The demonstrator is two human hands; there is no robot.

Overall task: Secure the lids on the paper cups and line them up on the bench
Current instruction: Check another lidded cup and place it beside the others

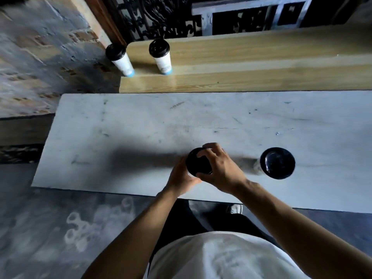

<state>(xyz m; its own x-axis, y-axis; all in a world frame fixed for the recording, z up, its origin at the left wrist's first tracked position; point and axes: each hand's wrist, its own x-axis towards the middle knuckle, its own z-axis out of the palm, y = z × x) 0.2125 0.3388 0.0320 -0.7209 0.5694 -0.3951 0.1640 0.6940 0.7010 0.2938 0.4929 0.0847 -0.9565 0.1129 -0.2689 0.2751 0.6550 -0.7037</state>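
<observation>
Low in the frame centre: left hand (181, 178) wrapped around the side of a paper cup, right hand (219, 170) clamped from above on its round black plastic lid (198, 163), over the pale grey table (120, 137). Right of both hands, apart: a second black-lidded cup (277, 163). Upper left, on the light wooden bench (251, 63): two white black-lidded paper cups (120, 59) (162, 56), side by side.

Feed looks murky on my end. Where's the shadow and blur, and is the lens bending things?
Head view: a dark shadow crosses the white table left of the hands; the lidded cup at right is blurred; wide-angle distortion tilts the two bench cups outward; corners smear.
</observation>
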